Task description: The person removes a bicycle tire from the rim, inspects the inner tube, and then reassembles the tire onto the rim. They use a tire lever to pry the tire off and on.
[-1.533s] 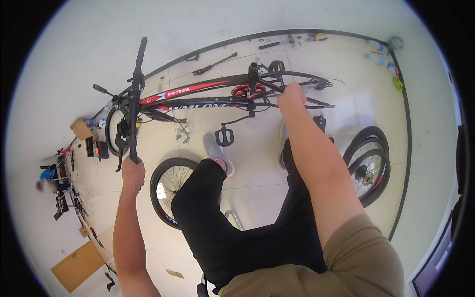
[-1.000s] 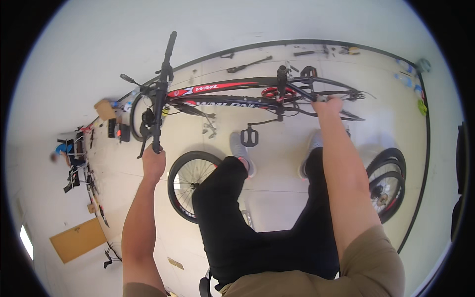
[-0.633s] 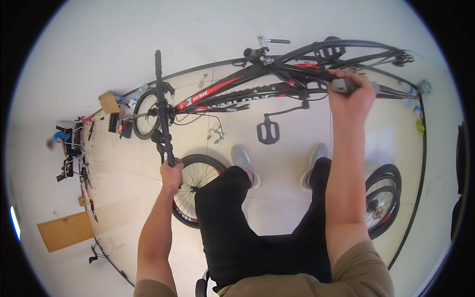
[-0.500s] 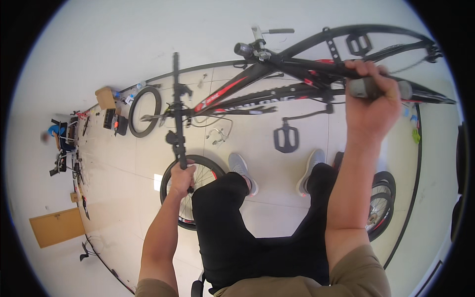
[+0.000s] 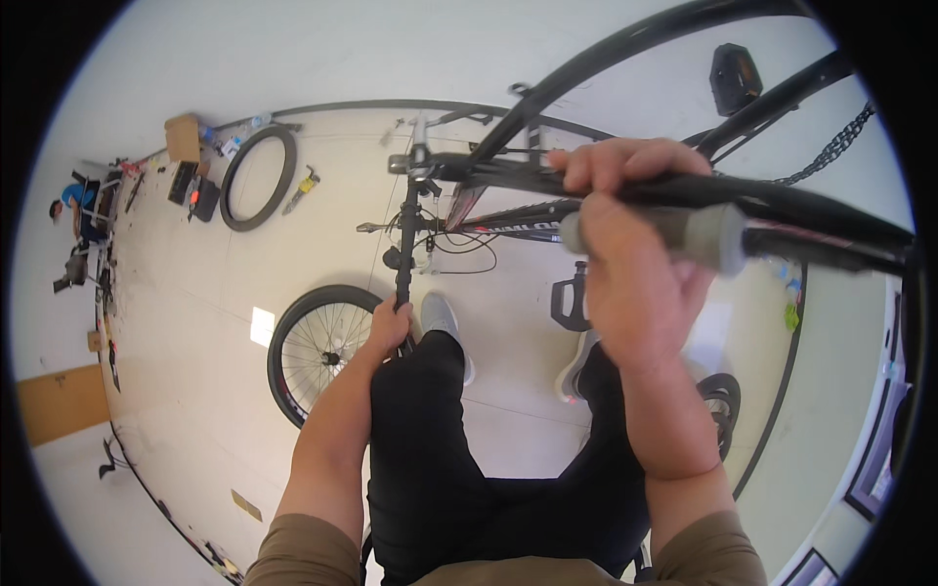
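Note:
A black bicycle frame [image 5: 811,205] without wheels is held up in front of me, tilted and close on the right. My right hand [image 5: 630,273] wraps round one of its tubes. Against that palm lies a thick grey cylinder [image 5: 708,239] with a paler end; its kind is unclear. My left hand [image 5: 388,327] is closed on the lower end of the handlebar [image 5: 406,239], beside my left knee. A silver clamp [image 5: 420,159] sits on the frame above the bar. One pedal [image 5: 735,78] shows at the top, another [image 5: 563,305] below the frame, and a chain [image 5: 840,146] at right.
A spoked wheel [image 5: 283,381] lies by my left knee. Farther off are a bare tyre [image 5: 229,186], a yellow tool [image 5: 302,189], a cardboard box [image 5: 183,139] and dark boxes [image 5: 203,199]. More wheels [image 5: 721,405] lie right of my leg. A person [image 5: 78,203] sits far left.
The bicycle has swung nearer to me, and its rear part now looms larger at the upper right. My right hand moved left with it; my left hand moved slightly right. Both keep their hold.

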A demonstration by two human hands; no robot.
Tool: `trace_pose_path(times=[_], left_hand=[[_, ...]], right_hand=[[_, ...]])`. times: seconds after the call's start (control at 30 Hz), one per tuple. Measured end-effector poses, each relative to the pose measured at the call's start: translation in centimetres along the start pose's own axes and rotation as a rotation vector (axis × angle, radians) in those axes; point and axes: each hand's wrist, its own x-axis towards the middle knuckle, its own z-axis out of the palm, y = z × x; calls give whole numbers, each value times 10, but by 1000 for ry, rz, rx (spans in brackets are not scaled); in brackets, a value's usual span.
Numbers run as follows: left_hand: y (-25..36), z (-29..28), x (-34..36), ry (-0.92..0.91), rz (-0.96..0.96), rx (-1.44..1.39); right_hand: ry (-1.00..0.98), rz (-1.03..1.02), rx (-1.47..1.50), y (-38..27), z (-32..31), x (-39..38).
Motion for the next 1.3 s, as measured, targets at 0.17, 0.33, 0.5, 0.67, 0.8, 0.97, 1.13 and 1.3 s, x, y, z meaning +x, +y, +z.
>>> trace_pose_path(times=[0.17, 0.33, 0.5, 0.67, 0.8, 0.97, 1.13, 1.3], left_hand=[[-59, -4, 41, 141, -61, 168], [-47, 10, 29, 258, 13, 208], [-67, 6, 17, 324, -2, 271], [-31, -41, -17, 379, -84, -392], [98, -90, -99, 568, 346, -697], [282, -106, -198, 516, 960, -492], [379, -87, -235, 237, 1120, -215], [408, -62, -242, 377, 798, 50]], right_hand=[[-334, 32, -148, 23, 47, -31], [-288, 18, -122, 47, 61, -29], [-317, -2, -287, 75, 88, -26], [-321, 94, -423, 104, 117, -41], [-273, 195, -345, 110, 112, -39], [-310, 152, -472, 116, 101, -39], [-446, -73, -557, 158, 107, -45], [-470, 4, -519, 163, 95, -40]])
